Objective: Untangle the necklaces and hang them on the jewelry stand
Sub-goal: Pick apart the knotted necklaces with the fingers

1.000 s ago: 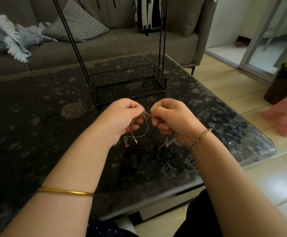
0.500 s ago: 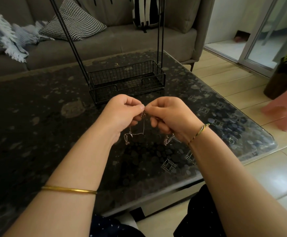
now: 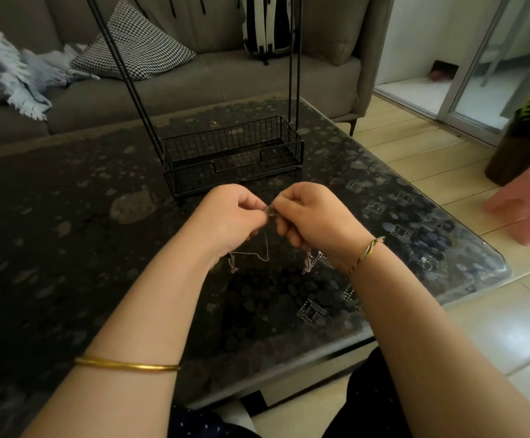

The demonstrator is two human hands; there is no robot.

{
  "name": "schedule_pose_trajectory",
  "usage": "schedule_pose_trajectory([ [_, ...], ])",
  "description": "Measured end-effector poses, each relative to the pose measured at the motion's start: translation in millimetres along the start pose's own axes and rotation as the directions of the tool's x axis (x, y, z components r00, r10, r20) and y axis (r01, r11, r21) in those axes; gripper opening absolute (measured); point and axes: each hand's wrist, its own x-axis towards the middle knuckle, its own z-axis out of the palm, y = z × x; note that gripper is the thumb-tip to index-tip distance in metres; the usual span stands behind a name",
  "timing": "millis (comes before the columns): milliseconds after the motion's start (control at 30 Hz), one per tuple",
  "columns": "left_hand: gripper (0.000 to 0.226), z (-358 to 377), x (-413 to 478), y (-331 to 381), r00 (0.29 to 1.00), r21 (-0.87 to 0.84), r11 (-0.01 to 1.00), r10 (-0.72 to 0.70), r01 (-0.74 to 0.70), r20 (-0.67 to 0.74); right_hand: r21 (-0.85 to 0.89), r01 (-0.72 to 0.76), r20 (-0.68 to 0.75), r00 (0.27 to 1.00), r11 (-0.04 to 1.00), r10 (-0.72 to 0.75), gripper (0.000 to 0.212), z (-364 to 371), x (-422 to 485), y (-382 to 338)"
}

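Thin silver necklaces point(image 3: 259, 256) are knotted together between my two hands, a little above the dark glass table point(image 3: 68, 248). My left hand point(image 3: 229, 216) pinches the knot from the left, fingers curled. My right hand point(image 3: 312, 216) pinches it from the right. Loose chain ends dangle below both hands, one with a clasp chain point(image 3: 311, 263) under my right wrist. The black wire jewelry stand point(image 3: 232, 156) stands just beyond my hands, its basket base on the table and its thin uprights rising out of view.
A grey sofa point(image 3: 194, 83) with a checked cushion point(image 3: 131, 42) and a blue blanket point(image 3: 14, 77) runs behind the table. A pink stool point(image 3: 529, 203) and a dark pot point(image 3: 522, 143) stand on the floor at right. The table's rounded corner point(image 3: 491, 267) is near right.
My hands have stayed close together at the knot, working it with small finger moves. The hanging chain loop below has shifted slightly. The view has tilted a little.
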Motion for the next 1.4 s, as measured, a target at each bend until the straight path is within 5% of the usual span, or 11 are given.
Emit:
schedule_pose_trajectory([
  [300, 0.014, -2.4, -0.1, 6.2, 0.98, -0.407, 0.893, -0.197, 0.195, 0.036, 0.172, -0.098, 0.148, 0.986, 0.98, 0.073, 0.03, 1.6, 0.0, -0.6],
  [467, 0.014, -4.3, -3.0, 8.3, 0.977, -0.39, 0.897, -0.174, 0.208, 0.122, 0.192, -0.117, 0.073, 0.992, 0.974, 0.105, 0.026, -0.4, 2.3, 1.5],
  [700, 0.017, -4.4, -2.6, 3.6, 0.972, -0.241, 0.953, -0.138, 0.182, 0.189, -0.001, -0.06, -0.062, 0.996, 0.998, 0.059, 0.038, 2.0, 4.7, 3.9],
  [1133, 0.014, -7.2, -1.5, 6.7, 0.952, -0.457, 0.837, -0.292, 0.302, 0.095, 0.213, -0.126, 0.056, 0.992, 0.969, 0.117, 0.013, -2.5, -0.5, -3.0],
  [1400, 0.009, -6.4, -3.0, 8.7, 0.951, -0.424, 0.851, -0.285, 0.309, 0.121, 0.162, 0.011, -0.118, 0.993, 0.987, 0.008, 0.013, -0.7, 0.5, 0.2],
])
